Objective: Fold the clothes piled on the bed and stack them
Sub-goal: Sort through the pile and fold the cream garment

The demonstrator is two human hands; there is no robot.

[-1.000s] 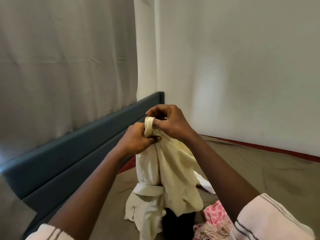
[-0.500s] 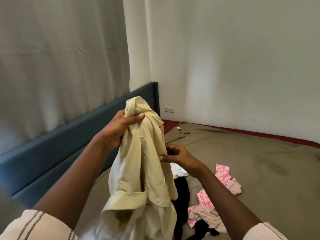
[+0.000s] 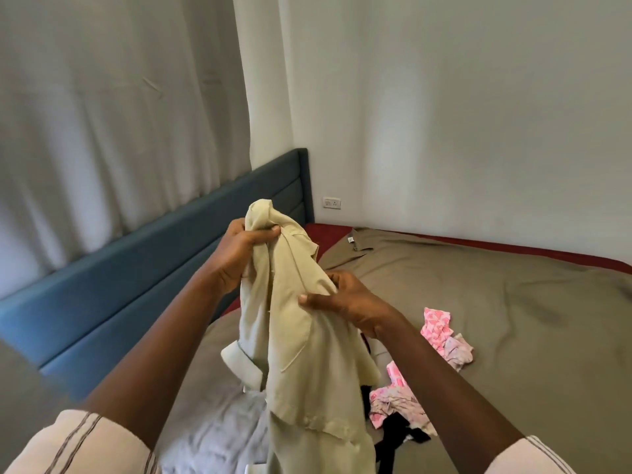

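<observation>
A pale yellow-green shirt [image 3: 301,340] hangs in the air above the bed [image 3: 496,302]. My left hand [image 3: 239,254] grips its bunched top near the collar. Lower down, my right hand [image 3: 345,299] pinches the cloth at the shirt's right side, thumb on the front. Below the shirt lies a pile of clothes: pink patterned pieces [image 3: 437,323], a second pink piece [image 3: 396,398], a black garment [image 3: 396,436] and white cloth [image 3: 219,429]. The shirt hides part of the pile.
The bed has an olive-brown cover and a red edge [image 3: 513,249] against the white wall. A blue padded headboard [image 3: 136,268] runs along the left under grey curtains [image 3: 102,114]. A wall socket [image 3: 331,202] sits by the headboard's end.
My right hand let go of the shirt's top, dropped lower and took hold of its side. My left hand keeps the top. The view tilted down onto the bed.
</observation>
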